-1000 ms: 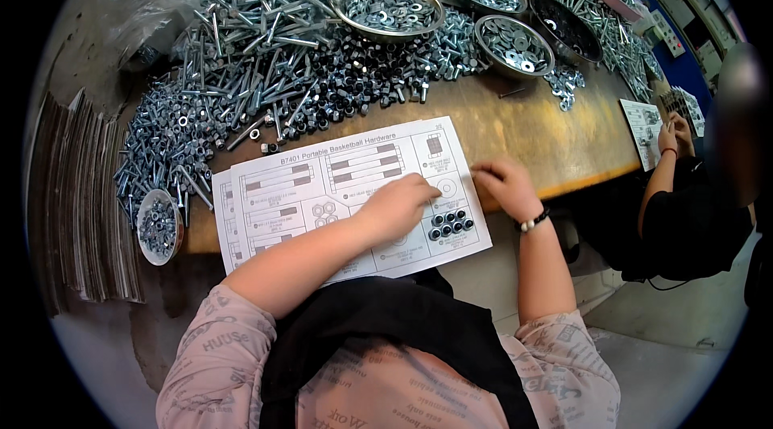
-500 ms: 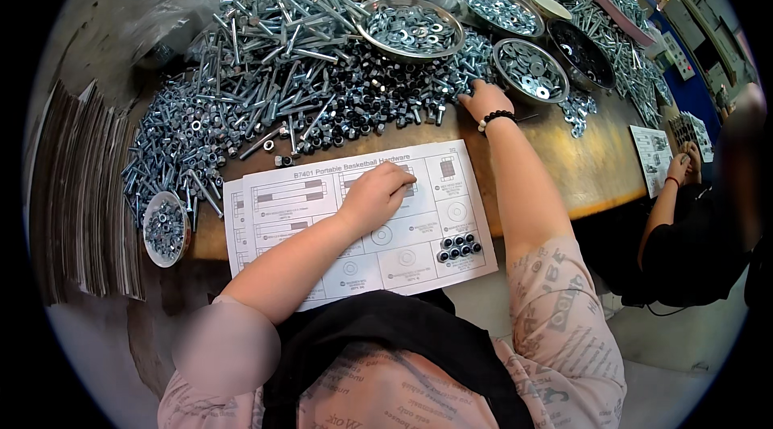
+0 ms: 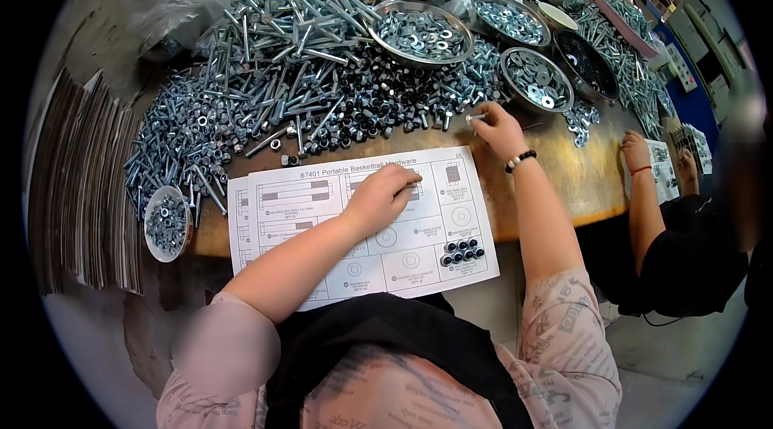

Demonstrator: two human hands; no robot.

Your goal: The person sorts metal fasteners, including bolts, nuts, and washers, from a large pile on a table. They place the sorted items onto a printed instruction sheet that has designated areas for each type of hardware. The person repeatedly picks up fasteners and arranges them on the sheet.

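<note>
My left hand (image 3: 380,200) lies on a printed hardware sheet (image 3: 314,175), its fingers stretched out over one of the drawn boxes. Whatever is under the palm is hidden. Above the table, just beyond the sheet's far right corner, my right hand (image 3: 500,133) pinches a silvery bolt (image 3: 476,117). The bolt sticks out to the left of the fingertips. Several dark-centred nuts (image 3: 462,252) stand in two rows on the sheet's lower right part.
A large heap of bolts (image 3: 282,35) and loose nuts (image 3: 354,99) covers the table's far side. Behind stand metal bowls of washers (image 3: 535,79). A white bowl of small parts (image 3: 168,224) is at the left edge. At the right, a co-worker's hand (image 3: 636,151) is by another sheet.
My right hand has drawn back from the heap toward me, with a bolt now showing in its fingers. My left hand stays on the sheet. The co-worker's hand has shifted to the left.
</note>
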